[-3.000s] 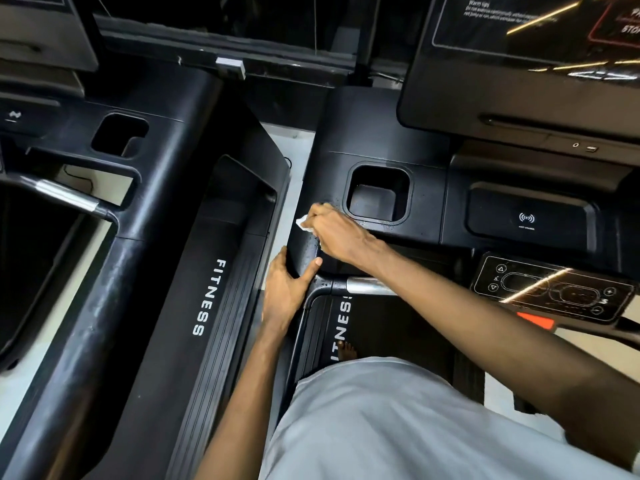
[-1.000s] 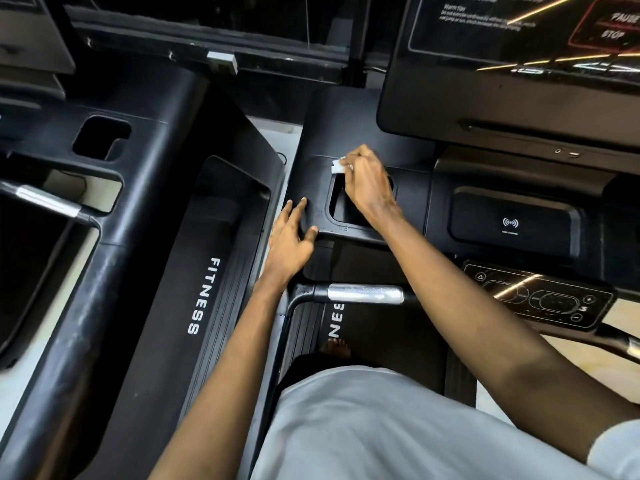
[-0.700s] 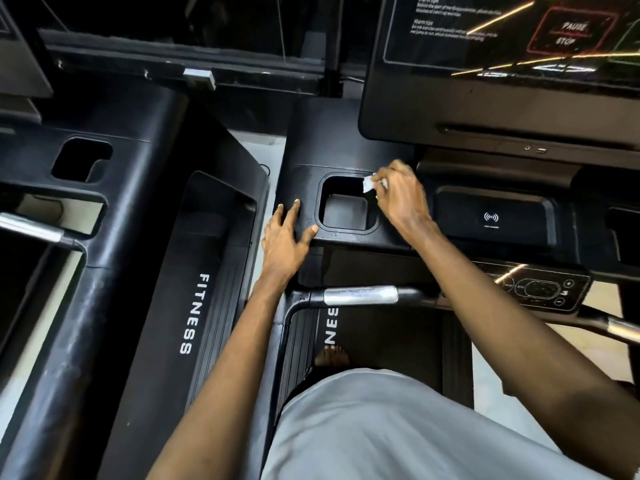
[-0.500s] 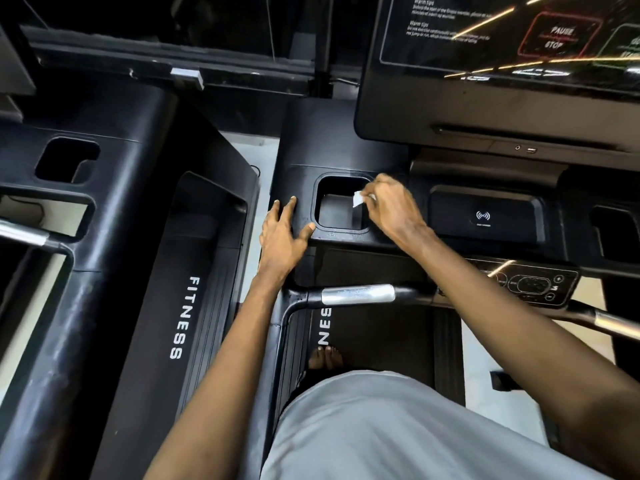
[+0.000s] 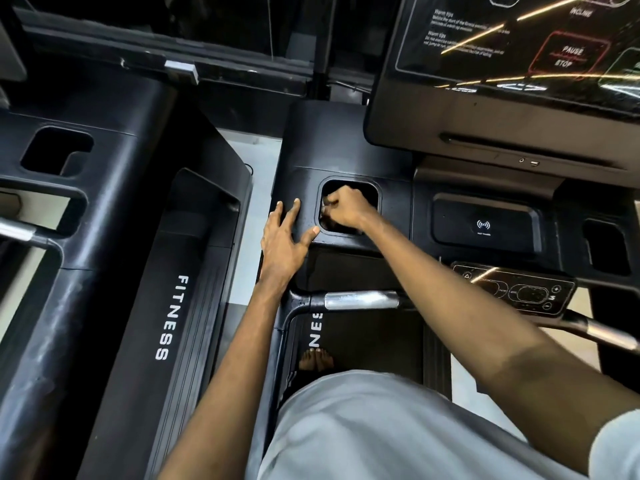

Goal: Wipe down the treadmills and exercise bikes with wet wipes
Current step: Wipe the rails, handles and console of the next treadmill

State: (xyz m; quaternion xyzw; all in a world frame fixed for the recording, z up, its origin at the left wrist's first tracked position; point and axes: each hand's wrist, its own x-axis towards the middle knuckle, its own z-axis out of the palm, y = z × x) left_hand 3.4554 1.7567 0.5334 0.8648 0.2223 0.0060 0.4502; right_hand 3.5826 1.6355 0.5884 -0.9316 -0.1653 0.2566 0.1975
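I stand on a black treadmill whose console [image 5: 391, 209] fills the middle of the view. My right hand [image 5: 344, 210] is down inside the square cup holder [image 5: 372, 192] at the console's left, fingers curled shut. The white wet wipe is almost entirely hidden under those fingers; only a pale sliver [image 5: 325, 201] shows. My left hand [image 5: 285, 237] lies flat and open on the console's left corner, just beside the cup holder, holding nothing.
A large touchscreen [image 5: 519, 64] rises at the upper right. A wireless charging pad [image 5: 485, 226] and a small control panel [image 5: 516, 292] sit right of the cup holder. A chrome-sleeved handlebar [image 5: 360, 300] crosses below. A second black treadmill [image 5: 104, 220] stands at the left.
My right hand with the wipe went from the cup holder's rim down into the recess. My left hand stayed flat on the console corner. The view shifted slightly left.
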